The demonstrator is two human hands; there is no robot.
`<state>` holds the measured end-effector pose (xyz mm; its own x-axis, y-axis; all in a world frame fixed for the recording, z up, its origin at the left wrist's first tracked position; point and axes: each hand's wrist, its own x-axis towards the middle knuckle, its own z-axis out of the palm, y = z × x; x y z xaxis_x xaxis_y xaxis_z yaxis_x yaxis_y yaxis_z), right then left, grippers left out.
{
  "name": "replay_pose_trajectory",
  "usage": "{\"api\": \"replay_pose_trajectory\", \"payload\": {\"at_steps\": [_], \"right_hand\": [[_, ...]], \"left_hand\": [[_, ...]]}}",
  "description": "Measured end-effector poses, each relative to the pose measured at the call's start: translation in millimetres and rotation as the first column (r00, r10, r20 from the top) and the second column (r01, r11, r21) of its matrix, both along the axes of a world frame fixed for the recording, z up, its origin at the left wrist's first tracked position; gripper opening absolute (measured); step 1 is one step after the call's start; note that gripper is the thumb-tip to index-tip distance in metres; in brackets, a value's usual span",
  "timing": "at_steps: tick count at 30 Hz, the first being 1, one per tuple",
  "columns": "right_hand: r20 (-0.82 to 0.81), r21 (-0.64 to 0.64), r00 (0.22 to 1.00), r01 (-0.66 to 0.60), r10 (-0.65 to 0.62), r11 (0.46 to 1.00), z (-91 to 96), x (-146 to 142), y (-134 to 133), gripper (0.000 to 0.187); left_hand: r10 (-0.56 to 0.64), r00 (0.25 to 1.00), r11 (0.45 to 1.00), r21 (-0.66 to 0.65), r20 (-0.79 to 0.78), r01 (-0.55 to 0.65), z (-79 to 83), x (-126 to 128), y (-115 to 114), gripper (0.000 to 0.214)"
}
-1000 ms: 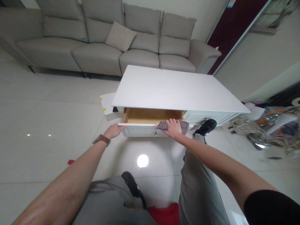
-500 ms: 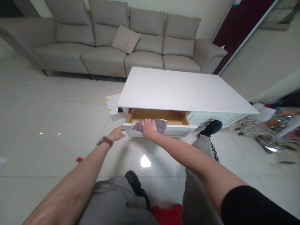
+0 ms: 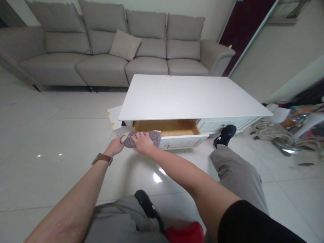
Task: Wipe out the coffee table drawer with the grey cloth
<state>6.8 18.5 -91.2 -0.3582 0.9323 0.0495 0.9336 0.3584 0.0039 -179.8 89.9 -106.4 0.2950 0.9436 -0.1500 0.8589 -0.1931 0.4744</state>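
Observation:
A purplish-grey cloth (image 3: pixel 155 137) is draped over the top edge of the pulled-out drawer (image 3: pixel 187 141), towards its left end. My right hand (image 3: pixel 142 142) presses down on this cloth and grips it against the drawer front. My left hand (image 3: pixel 115 145) is at the drawer's left front corner, touching or nearly touching the cloth's left end; its fingertips are hidden. Bare wood shows inside the drawer, and a small knob (image 3: pixel 168 146) is on its front. The drawer belongs to a white low table (image 3: pixel 192 96).
A grey sofa (image 3: pixel 106 69) with a cushion (image 3: pixel 125 45) stands behind the table. My shoe (image 3: pixel 225 135) is close to the table's right drawer front. A white box (image 3: pixel 114 116) sits at the table's left. Cables (image 3: pixel 268 130) lie right, and a red object (image 3: pixel 186 233) is between my legs.
My right hand and the cloth have slid left along the drawer edge to its left end, near my left hand. The whole view has shifted slightly.

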Motion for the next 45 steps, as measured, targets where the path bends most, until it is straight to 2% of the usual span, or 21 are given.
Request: {"api": "replay_pose_trajectory", "payload": {"at_steps": [3,6,9,12,17,23,28,33,37,41,45], "right_hand": [[0.026,0.05,1.0,0.0,-0.001,0.999,-0.5,42.4,-18.6,0.066],[0.069,0.075,0.998,0.005,-0.01,0.997,-1.4,92.9,-40.1,0.071],[0.108,0.051,0.991,0.08,-0.085,0.995,-2.0,146.7,-62.6,0.075],[0.149,0.017,0.968,0.201,-0.201,0.98,-2.6,197.0,-83.4,0.077],[0.189,0.041,0.921,0.338,-0.34,0.94,-5.7,262.9,-109.4,0.072],[0.196,0.145,0.882,0.406,-0.428,0.902,-13.9,309.7,-128.4,0.069],[0.183,0.205,0.837,0.48,-0.516,0.853,-18.0,319.5,-134.0,0.064],[0.179,0.197,0.817,0.516,-0.548,0.833,-14.9,310.5,-131.7,0.055],[0.195,0.177,0.802,0.537,-0.564,0.825,-10.9,299.1,-127.4,0.05],[0.208,0.146,0.817,0.518,-0.538,0.843,-7.4,271.0,-117.0,0.05],[0.201,0.107,0.859,0.459,-0.472,0.882,-3.5,218.6,-96.9,0.049]], "left_hand": [[-0.01,0.995,0.999,0.04,0.098,0.006,6.8,18.2,6.9,0.074],[-0.122,0.987,0.992,0.038,0.101,0.119,8.5,39.9,8.8,0.07],[-0.258,0.966,0.966,-0.015,0.018,0.258,8.1,59.3,5.3,0.063],[-0.298,0.948,0.954,-0.074,-0.115,0.291,9.2,72.6,-0.2,0.051],[-0.292,0.939,0.955,-0.103,-0.184,0.277,11.8,79.2,-3.2,0.044],[-0.323,0.924,0.946,-0.095,-0.204,0.309,12.9,74.9,-2.8,0.043],[-0.337,0.908,0.941,-0.09,-0.248,0.325,14.0,73.2,-5.2,0.048],[-0.392,0.883,0.919,-0.076,-0.259,0.386,14.1,71.3,-7.6,0.057],[-0.412,0.89,0.91,-0.038,-0.197,0.413,10.5,66.7,-9.4,0.061],[-0.369,0.928,0.926,0.068,-0.047,0.371,-0.2,54.2,-7.2,0.07],[-0.295,0.953,0.946,0.162,0.064,0.281,-13.1,28.8,-3.5,0.076]]}}
